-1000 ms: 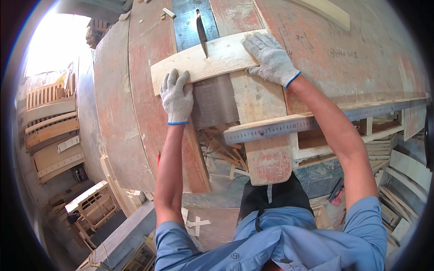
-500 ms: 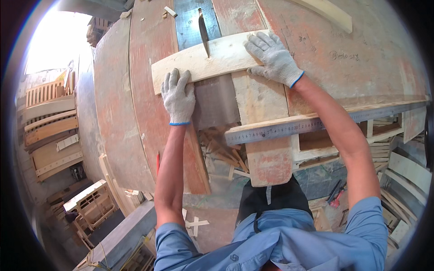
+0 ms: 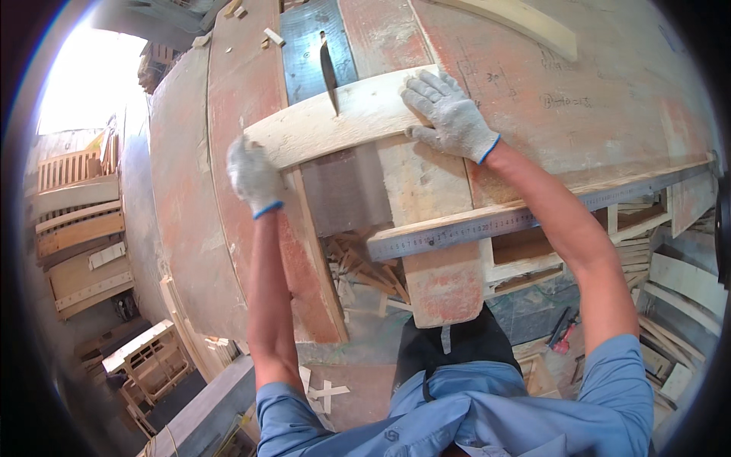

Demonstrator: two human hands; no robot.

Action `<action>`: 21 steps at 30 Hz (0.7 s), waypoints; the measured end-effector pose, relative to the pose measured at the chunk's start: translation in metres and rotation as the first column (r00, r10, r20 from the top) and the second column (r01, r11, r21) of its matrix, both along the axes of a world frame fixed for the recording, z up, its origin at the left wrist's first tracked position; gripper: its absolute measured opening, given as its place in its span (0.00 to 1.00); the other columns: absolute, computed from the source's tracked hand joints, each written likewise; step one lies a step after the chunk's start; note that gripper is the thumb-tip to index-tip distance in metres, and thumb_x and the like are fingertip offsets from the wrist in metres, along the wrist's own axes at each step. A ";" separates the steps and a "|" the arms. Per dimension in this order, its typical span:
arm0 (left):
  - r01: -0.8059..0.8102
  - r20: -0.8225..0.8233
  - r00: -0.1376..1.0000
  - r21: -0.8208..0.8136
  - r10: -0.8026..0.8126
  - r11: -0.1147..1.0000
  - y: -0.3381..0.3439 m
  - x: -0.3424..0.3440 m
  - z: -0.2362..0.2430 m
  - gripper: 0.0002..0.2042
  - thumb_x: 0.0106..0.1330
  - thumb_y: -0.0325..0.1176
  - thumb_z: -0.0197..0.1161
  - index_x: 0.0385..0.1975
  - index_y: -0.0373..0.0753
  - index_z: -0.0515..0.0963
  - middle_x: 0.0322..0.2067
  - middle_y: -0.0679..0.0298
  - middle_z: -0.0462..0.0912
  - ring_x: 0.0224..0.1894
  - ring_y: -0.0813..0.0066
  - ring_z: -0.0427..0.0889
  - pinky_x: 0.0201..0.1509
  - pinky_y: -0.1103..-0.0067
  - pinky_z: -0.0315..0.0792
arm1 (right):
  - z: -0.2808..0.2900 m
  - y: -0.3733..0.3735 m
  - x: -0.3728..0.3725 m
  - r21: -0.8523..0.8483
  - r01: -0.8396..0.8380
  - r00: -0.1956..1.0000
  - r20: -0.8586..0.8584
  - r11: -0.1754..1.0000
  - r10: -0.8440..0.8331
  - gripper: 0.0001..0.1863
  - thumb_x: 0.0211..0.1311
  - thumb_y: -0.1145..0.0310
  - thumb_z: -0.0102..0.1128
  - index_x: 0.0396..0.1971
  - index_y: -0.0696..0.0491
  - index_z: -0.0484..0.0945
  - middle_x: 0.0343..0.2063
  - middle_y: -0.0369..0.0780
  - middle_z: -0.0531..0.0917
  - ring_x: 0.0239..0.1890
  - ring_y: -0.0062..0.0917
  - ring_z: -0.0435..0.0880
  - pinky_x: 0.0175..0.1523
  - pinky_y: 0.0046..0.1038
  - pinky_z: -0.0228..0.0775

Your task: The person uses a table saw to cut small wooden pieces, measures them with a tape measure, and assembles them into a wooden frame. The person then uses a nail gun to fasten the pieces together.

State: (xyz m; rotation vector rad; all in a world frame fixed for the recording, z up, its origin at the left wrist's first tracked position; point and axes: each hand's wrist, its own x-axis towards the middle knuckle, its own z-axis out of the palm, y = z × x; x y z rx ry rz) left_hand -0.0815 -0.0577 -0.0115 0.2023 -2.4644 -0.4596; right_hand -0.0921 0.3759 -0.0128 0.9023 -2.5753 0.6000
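Observation:
A pale, curved wooden board (image 3: 365, 104) lies across the saw table (image 3: 183, 198). The dark upright saw blade (image 3: 327, 68) overlaps its far edge left of the middle, beside a bluish metal plate (image 3: 301, 57). My left hand (image 3: 255, 175), in a grey work glove with a blue cuff, is at the board's left end; its fingers are smeared by motion, so their grip does not show. My right hand (image 3: 451, 114), gloved alike, rests flat on the board's right end with fingers stretched out.
A long metal ruler (image 3: 457, 234) runs along a wooden strip nearer me, to the right. Wood scraps (image 3: 362, 263) lie below a gap in the table. A curved board (image 3: 525, 27) rests at the far right; slatted wooden pieces (image 3: 80, 206) are stacked at left.
My left hand has shifted left, from lying on the board's near left part to its left end. My right hand stays on the board. The whole view has shifted slightly.

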 end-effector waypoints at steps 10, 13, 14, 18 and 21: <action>-0.103 0.184 0.974 -0.172 0.135 0.980 0.014 -0.010 -0.006 0.15 0.75 0.40 0.61 0.58 0.47 0.81 0.50 0.52 0.87 0.57 0.43 0.83 0.60 0.53 0.77 | -0.003 -0.005 0.003 -0.017 0.053 0.999 -0.010 0.998 -0.053 0.33 0.72 0.48 0.66 0.67 0.55 0.80 0.71 0.49 0.79 0.78 0.46 0.70 0.85 0.52 0.53; -0.138 0.128 0.978 -0.210 0.167 0.968 0.017 -0.005 -0.008 0.13 0.74 0.39 0.61 0.55 0.47 0.81 0.48 0.53 0.87 0.55 0.44 0.83 0.58 0.52 0.76 | -0.002 -0.009 0.004 -0.012 0.068 0.998 -0.016 0.998 -0.068 0.32 0.72 0.50 0.66 0.68 0.55 0.80 0.71 0.49 0.79 0.78 0.46 0.70 0.84 0.52 0.54; -0.129 0.124 0.980 -0.211 0.157 0.969 0.018 -0.005 -0.009 0.13 0.74 0.39 0.61 0.55 0.46 0.81 0.48 0.53 0.86 0.55 0.44 0.83 0.58 0.53 0.76 | -0.001 -0.008 0.002 -0.007 0.077 0.997 -0.027 0.997 -0.078 0.32 0.73 0.51 0.66 0.68 0.55 0.79 0.71 0.49 0.79 0.78 0.46 0.71 0.84 0.52 0.54; -0.105 0.089 0.988 -0.217 0.127 0.971 0.018 -0.007 -0.007 0.13 0.74 0.38 0.61 0.54 0.47 0.81 0.46 0.53 0.86 0.53 0.45 0.83 0.58 0.53 0.75 | -0.003 -0.012 0.001 0.010 0.121 0.992 -0.024 0.993 -0.121 0.31 0.74 0.53 0.65 0.69 0.56 0.78 0.71 0.49 0.78 0.77 0.46 0.71 0.83 0.50 0.57; -0.106 0.087 0.988 -0.208 0.126 0.972 0.019 -0.007 -0.008 0.13 0.74 0.38 0.61 0.54 0.47 0.82 0.46 0.53 0.86 0.53 0.45 0.83 0.58 0.53 0.75 | -0.006 -0.013 -0.005 0.041 0.134 0.988 -0.088 0.990 -0.130 0.30 0.75 0.54 0.64 0.69 0.56 0.78 0.70 0.49 0.79 0.76 0.47 0.72 0.83 0.48 0.58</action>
